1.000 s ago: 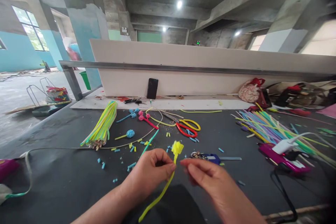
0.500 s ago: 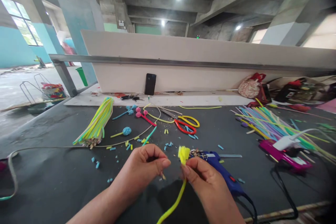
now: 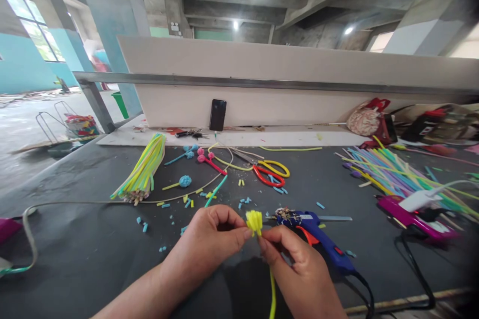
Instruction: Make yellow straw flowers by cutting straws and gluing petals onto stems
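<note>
A tuft of bent yellow pipe cleaner (image 3: 254, 223) is held up over the dark table, between both hands. My left hand (image 3: 215, 234) closes thumb and forefinger at the tuft's left edge. With thumb and fingertips my right hand (image 3: 294, 259) pinches its base from the right. A yellow pipe-cleaner stem (image 3: 273, 291) hangs down beside the right fingers. Just behind the right hand lies a blue glue gun (image 3: 325, 239) with an orange trigger and a clear glue stick. The fingertips partly hide the underside of the tuft.
Red-and-yellow-handled scissors (image 3: 269, 174) lie beyond the hands. A pipe-cleaner bundle (image 3: 144, 169) is at left, more loose pipe cleaners (image 3: 396, 174) at right. Finished blue (image 3: 185, 181) and pink pieces (image 3: 209, 161), cut bits, a phone (image 3: 217, 114) and a magenta power strip (image 3: 415, 219) surround them.
My left hand has moved right and come up against the yellow tuft. The tuft has shifted slightly left and tilted, and its stem has swung right. The view has also shifted slightly.
</note>
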Tool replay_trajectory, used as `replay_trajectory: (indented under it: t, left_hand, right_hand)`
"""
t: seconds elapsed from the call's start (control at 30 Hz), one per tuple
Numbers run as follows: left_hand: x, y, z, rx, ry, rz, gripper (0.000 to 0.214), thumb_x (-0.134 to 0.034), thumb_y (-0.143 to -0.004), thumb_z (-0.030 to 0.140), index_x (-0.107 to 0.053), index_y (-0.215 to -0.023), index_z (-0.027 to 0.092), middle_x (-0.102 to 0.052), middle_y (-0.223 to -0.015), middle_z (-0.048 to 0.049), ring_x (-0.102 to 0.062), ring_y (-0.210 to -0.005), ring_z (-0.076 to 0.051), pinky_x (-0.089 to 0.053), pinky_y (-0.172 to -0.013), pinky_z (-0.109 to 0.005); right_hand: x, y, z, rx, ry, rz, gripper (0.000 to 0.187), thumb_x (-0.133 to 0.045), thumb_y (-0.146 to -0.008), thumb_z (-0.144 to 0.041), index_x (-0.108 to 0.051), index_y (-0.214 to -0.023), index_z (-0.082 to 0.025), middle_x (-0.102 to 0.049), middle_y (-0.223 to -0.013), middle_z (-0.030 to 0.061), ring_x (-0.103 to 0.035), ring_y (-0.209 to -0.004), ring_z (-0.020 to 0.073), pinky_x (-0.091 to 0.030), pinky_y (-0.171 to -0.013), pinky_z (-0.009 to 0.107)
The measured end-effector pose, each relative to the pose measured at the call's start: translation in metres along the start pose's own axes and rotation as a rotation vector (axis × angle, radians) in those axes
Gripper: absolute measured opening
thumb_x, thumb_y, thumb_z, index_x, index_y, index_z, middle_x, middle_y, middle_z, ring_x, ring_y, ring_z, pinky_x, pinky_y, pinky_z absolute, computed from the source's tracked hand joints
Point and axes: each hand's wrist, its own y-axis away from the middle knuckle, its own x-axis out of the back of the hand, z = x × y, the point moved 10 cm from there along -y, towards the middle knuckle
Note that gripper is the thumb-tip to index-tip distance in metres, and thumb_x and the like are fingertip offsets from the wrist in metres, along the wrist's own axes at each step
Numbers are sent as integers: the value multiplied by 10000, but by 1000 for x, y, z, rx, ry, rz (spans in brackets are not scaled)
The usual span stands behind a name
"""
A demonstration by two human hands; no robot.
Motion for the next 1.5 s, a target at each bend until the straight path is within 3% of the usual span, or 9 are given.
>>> replay_trajectory:
  t: [0.2,0.47,0.6,0.87,1.0,1.13,1.33,1.5]
  left_hand:
    - [8,3,10,-44,-52,93,109,-574,-641,235,-584,-593,139,-550,-557,15,-450,-528,-89,-344,-495,-193]
    - [8,4,12,-68,-28,83,112,-596,-648,246,-598,-613,140,-555,-560,15,-470,-539,-95,-356,-501,-193]
    - [7,5,11,-82,57,42,142,-640,-649,272,-597,-628,138,-551,-565,18,-461,-546,-90,-362,-513,-196]
    - [15,4,16,-162,155,65,145,-571,-746,268,-619,-751,131,-588,-623,1,-516,-550,-87,-410,-510,-199]
    - [14,-1,12,-159,271,63,100,-580,-722,211,-577,-791,139,-602,-646,5,-564,-551,-100,-454,-503,-213]
    - [7,-5,9,-156,317,26,189,-578,-722,195,-552,-903,147,-611,-641,16,-580,-543,-103,-479,-518,-229]
    - [-1,-5,5,-137,311,-22,135,-567,-746,220,-575,-861,149,-619,-635,12,-600,-551,-106,-502,-555,-244]
    - [5,-3,10,-190,222,0,239,-515,-776,219,-631,-974,155,-608,-657,9,-605,-595,-103,-512,-602,-242]
  right_hand:
    - [-10,3,11,-144,-159,-79,207,-527,-794,-366,-615,-695,-207,-571,-546,-23,-538,-555,152,-392,-549,248]
    - [-21,4,14,-108,-262,-164,197,-529,-813,-344,-598,-700,-198,-557,-536,-27,-522,-545,138,-382,-555,251]
    - [-36,4,26,-222,-580,-291,192,-563,-819,-361,-585,-736,-190,-572,-582,-32,-545,-554,118,-428,-578,248]
    - [-50,10,28,-466,-1123,-323,137,-657,-774,-263,-587,-710,-164,-545,-594,-40,-469,-444,65,-508,-485,263]
    - [-52,9,23,-484,-1242,-367,108,-608,-815,-222,-609,-745,-139,-517,-587,-34,-395,-412,37,-439,-377,177]
    - [-53,13,22,-559,-1334,-432,143,-564,-845,-207,-581,-717,-147,-486,-585,-44,-319,-383,18,-336,-319,133]
    - [-56,24,22,-655,-1411,-551,99,-557,-852,-208,-573,-773,-151,-436,-556,-65,-253,-368,-5,-186,-307,102]
    - [-49,15,30,-562,-1318,-437,105,-593,-831,-219,-563,-753,-155,-488,-575,-48,-305,-379,2,-237,-315,105]
